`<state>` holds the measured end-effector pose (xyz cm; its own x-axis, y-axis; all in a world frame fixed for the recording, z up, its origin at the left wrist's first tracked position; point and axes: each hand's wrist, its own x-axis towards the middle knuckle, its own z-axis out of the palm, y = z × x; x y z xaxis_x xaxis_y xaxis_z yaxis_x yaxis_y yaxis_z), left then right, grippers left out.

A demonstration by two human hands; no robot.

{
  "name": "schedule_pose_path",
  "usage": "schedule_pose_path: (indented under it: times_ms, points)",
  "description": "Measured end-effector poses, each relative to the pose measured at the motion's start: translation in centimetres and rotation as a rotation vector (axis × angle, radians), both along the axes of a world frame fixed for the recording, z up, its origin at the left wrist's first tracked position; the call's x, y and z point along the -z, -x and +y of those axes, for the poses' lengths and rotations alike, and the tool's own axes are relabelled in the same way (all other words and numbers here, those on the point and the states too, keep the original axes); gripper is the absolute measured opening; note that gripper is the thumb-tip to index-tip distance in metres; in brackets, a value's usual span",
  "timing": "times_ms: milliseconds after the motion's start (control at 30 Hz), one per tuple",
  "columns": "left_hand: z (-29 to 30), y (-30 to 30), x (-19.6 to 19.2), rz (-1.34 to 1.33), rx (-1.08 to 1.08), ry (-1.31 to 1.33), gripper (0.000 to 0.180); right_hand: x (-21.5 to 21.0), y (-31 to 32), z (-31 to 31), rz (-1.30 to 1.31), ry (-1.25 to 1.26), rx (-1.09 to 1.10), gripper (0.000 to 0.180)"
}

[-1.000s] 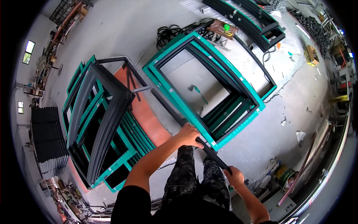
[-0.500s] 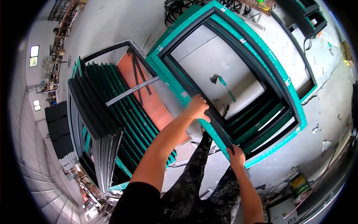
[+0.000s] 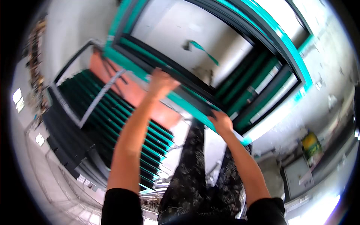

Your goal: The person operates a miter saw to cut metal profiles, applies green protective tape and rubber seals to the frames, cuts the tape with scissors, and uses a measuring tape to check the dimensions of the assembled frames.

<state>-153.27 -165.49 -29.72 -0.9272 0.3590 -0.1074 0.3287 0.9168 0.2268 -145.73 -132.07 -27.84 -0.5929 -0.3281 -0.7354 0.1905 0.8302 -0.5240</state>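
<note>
A large rectangular frame (image 3: pixel 189 109), black inside with a teal outer edge, lies in front of me, tilted across the view. Its near rail is gripped by my left hand (image 3: pixel 163 84), fingers curled over the black part. Further right along that same rail, my right hand (image 3: pixel 222 123) is closed over the edge near the corner. More black and teal rails show beneath the frame at its right end, so it seems to rest on others. Motion smears the picture, and the undersides of both hands are hidden.
Left of me stands a row of black and teal frames (image 3: pixel 101 108), beside an orange sheet (image 3: pixel 165 115) and a pale metal bar (image 3: pixel 99 98). Through the frame's opening a teal strip (image 3: pixel 204 52) shows on the floor. A yellow-green bucket (image 3: pixel 311 145) and a grey box (image 3: pixel 299 174) are at right.
The view has turned and come closer, so the frame and the row of frames sit differently in it. Both hands stay on the near rail, farther apart in the picture.
</note>
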Motion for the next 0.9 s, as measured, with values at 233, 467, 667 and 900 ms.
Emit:
schedule_pose_path:
  times_ms: [233, 467, 667, 900]
  points:
    - [1.1, 2.2, -1.4, -0.215, -0.040, -0.006, 0.026, 0.8, 0.8, 0.4, 0.313, 0.000, 0.143, 0.030]
    - [0.7, -0.4, -0.8, -0.033, -0.269, 0.084, 0.028, 2.5, -1.6, 0.0, 0.047, 0.124, 0.229, 0.036]
    - [-4.4, -0.7, 2.8, -0.185, -1.290, 0.171, 0.113, 3.4, -2.2, -0.3, 0.086, 0.188, 0.151, 0.036]
    - [-3.5, 1.9, 3.7, -0.319, -1.900, -0.231, 0.093, 5.5, 2.8, 1.6, -0.407, 0.328, -0.071, 0.035]
